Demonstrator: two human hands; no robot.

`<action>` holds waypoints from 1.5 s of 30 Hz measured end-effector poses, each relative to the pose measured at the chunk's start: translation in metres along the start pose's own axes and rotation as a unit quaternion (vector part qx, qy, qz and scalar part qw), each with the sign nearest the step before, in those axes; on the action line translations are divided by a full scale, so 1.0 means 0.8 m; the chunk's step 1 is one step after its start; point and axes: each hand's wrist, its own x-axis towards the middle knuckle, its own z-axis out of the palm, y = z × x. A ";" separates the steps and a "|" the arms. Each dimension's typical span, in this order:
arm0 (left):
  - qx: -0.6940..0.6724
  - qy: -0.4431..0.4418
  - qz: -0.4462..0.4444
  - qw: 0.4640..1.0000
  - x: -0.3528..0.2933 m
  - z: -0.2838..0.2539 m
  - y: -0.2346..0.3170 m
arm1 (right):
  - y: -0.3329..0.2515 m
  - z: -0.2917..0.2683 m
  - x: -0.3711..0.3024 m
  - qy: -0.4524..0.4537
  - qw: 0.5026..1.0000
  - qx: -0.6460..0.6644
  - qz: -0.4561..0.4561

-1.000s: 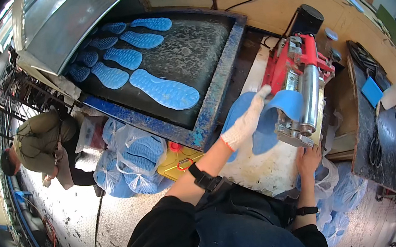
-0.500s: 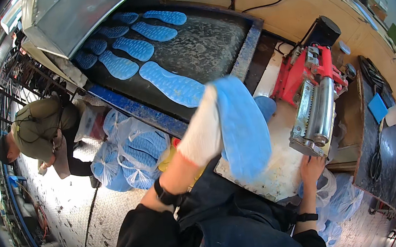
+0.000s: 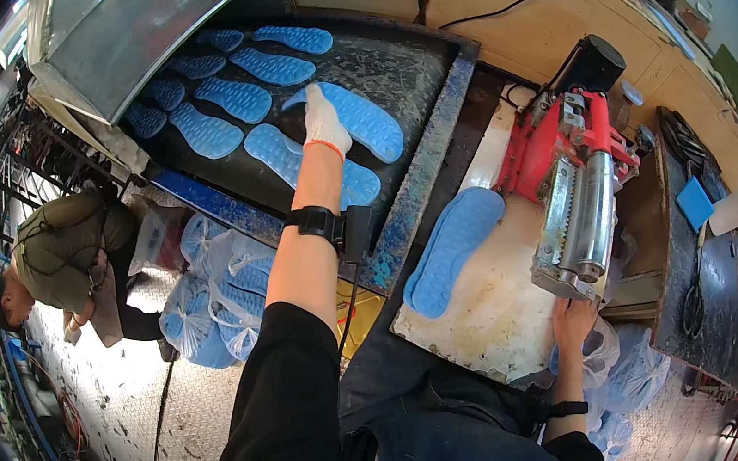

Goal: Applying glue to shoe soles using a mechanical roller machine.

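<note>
My left hand (image 3: 324, 124), in a white knit glove, pinches one end of a blue insole (image 3: 364, 124) over the dark belt (image 3: 409, 76). That insole lies low at the right end of the rows, close beside another patterned blue insole (image 3: 280, 154). My bare right hand (image 3: 575, 320) reaches under the near end of the red roller machine (image 3: 567, 176); its fingertips are hidden there. Left of the machine, a small stack of blue insoles (image 3: 454, 252) rests on the pale worktop (image 3: 457, 335).
Several blue insoles (image 3: 244, 98) lie in rows on the belt, running under a metal hood (image 3: 148, 36). A blue frame rail (image 3: 226, 203) edges the belt. Clear bags of insoles (image 3: 210, 298) stand on the floor at left. Beyond them a person (image 3: 78, 250) bends over.
My left hand has moved forward and left from the worktop to the belt, carrying the insole. The stack on the worktop is now uncovered. My right hand stays under the machine's end.
</note>
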 end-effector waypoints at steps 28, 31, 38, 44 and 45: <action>0.184 -0.256 0.244 0.917 -0.328 -0.070 -0.032 | -0.010 -0.126 0.014 0.091 0.801 0.566 0.172; 0.197 -0.272 0.258 0.906 -0.336 -0.062 -0.035 | -0.020 -0.162 0.042 0.202 0.871 0.446 0.039; 0.215 -0.349 0.229 0.883 -0.363 -0.042 -0.061 | -0.049 -0.201 0.085 0.253 0.922 0.271 -0.115; 0.157 -0.482 0.240 0.828 -0.362 0.020 -0.067 | -0.070 -0.198 0.090 0.168 0.929 0.290 -0.157; 0.146 -0.499 0.247 0.818 -0.360 0.035 -0.071 | -0.070 -0.194 0.087 0.167 0.928 0.293 -0.161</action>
